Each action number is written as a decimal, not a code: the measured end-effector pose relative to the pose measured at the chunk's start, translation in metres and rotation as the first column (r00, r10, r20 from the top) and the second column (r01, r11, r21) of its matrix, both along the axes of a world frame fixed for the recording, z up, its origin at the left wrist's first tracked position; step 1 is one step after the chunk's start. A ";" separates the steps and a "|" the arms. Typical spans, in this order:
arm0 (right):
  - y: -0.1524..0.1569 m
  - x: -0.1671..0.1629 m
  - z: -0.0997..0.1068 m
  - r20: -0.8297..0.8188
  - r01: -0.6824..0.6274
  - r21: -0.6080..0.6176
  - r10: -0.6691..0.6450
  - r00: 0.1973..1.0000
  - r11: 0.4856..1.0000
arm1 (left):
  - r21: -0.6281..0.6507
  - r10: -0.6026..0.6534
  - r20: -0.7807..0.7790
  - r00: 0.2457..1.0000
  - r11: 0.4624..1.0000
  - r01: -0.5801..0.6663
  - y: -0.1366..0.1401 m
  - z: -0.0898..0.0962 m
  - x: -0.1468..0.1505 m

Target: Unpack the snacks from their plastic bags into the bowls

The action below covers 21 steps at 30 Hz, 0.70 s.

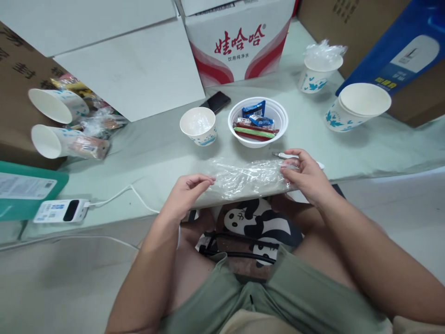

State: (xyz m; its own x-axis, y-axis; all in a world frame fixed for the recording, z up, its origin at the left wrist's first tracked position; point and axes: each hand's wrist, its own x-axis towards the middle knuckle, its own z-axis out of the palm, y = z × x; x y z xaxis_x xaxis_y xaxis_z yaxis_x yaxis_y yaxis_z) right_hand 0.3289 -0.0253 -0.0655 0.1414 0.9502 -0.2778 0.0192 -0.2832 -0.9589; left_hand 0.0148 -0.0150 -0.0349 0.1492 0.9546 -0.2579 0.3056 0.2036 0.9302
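A crinkled sheet of clear plastic film (248, 178) lies along the table's front edge between my two hands. My left hand (189, 192) pinches its left end between thumb and fingers. At the other end, my right hand (308, 176) has thumb and fingertips closed on the film, with the index finger raised a little. Partly hidden under the right hand is a slim white and metal tool (280, 155), perhaps a craft knife. Just beyond the film stand a paper cup (205, 138) with clear plastic inside and a white bowl (233, 126) of small wrapped snacks.
A dark phone (219, 101) lies behind the cup. Paper cups (342, 118) stand at right, one stuffed with plastic (314, 81). Two cups (52, 141) lie tipped at left beside wrapped items. A white power bank (60, 211) trails a cable. Cartons (239, 46) line the back.
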 end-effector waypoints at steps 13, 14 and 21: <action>0.000 -0.004 -0.003 0.079 -0.011 -0.005 0.012 0.997 1.000 | -0.309 0.226 0.156 0.962 0.936 -0.170 0.006 -0.003 0.021; 0.000 -0.005 -0.002 0.079 -0.014 -0.017 0.015 0.997 1.000 | -0.303 0.215 0.145 0.966 0.939 -0.164 0.005 -0.002 0.021; 0.003 -0.005 0.001 -0.047 0.040 -0.033 -0.041 0.998 0.999 | -0.345 0.165 0.189 0.968 0.934 -0.091 -0.002 0.014 0.007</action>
State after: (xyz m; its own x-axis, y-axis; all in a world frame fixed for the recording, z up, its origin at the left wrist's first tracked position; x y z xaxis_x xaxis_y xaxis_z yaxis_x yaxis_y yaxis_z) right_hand 0.3242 -0.0219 -0.0641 0.1653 0.9345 -0.3151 -0.0387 -0.3131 -0.9489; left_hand 0.0219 -0.0172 -0.0208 0.1174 0.8345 -0.5384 0.0602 0.5352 0.8426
